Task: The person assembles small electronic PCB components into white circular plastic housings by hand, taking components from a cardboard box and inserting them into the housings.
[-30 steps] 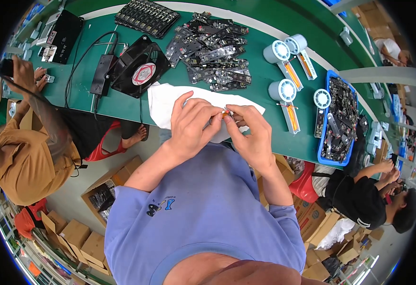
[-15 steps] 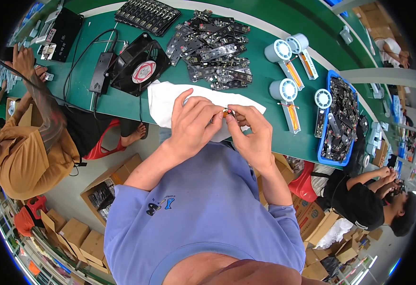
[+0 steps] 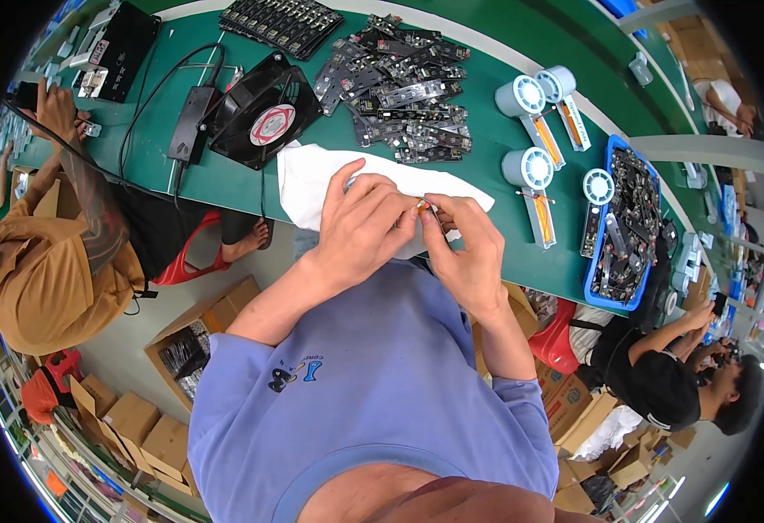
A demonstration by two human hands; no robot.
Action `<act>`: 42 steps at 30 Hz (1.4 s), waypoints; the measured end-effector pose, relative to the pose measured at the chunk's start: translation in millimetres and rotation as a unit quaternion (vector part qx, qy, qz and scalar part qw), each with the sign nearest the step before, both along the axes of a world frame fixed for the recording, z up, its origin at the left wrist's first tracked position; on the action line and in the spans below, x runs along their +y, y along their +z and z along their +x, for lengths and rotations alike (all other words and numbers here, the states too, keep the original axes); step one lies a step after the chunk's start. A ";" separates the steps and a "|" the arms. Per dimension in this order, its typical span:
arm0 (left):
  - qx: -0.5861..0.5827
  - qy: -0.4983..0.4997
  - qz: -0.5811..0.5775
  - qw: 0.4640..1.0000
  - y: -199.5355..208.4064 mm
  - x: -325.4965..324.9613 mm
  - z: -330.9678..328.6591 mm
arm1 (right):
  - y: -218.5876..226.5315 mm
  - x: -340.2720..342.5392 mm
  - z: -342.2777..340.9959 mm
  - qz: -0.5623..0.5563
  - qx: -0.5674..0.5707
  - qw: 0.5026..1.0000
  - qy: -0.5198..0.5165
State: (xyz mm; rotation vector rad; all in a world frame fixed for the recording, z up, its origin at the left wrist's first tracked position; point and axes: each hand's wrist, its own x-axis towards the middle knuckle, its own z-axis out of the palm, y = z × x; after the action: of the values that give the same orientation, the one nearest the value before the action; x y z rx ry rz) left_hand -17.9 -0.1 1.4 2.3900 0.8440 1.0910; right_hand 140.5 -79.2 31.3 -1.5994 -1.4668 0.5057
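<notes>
My left hand (image 3: 360, 220) and my right hand (image 3: 469, 240) meet over the front edge of the table, fingertips pinched together. Between them is a small piece with an orange spot (image 3: 423, 207), mostly hidden by the fingers, so its kind is unclear. Both hands grip it. Under and behind the hands a white cloth (image 3: 312, 174) lies crumpled at the edge. Beyond the cloth is a loose pile of small black circuit boards (image 3: 412, 96). To the right stand several light blue round fan heads (image 3: 528, 167), with grey holders carrying orange parts (image 3: 542, 218) beside them.
A black square fan (image 3: 269, 113) and a black power adapter (image 3: 192, 122) with cables sit at the left. Stacked boards (image 3: 282, 22) lie at the back. A blue basket (image 3: 593, 277) of black parts is at right. Co-workers sit on both sides, one in a brown shirt (image 3: 59, 279).
The view has shifted slightly, so the table's things appear a little further right. My fingers stay pinched on the small piece, with the red bit seen earlier now out of sight.
</notes>
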 end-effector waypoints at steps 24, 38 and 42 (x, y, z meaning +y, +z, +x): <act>0.007 -0.024 -0.023 0.999 2.0 1.1 -4.5 | -3.9 4.6 7.4 -0.011 -0.018 0.999 0.037; 0.016 -0.018 0.012 1.000 -0.4 2.7 -5.0 | -12.8 10.9 10.0 0.019 -0.072 0.995 0.059; 0.006 -0.025 0.019 0.999 -2.9 2.9 -2.6 | -14.4 11.7 13.0 0.044 -0.111 0.990 0.078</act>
State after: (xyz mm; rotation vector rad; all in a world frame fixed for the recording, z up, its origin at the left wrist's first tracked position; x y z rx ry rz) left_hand -20.5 2.8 -1.4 2.4379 0.7688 1.0824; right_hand 153.4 -67.4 16.9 -1.5169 -1.7666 0.3515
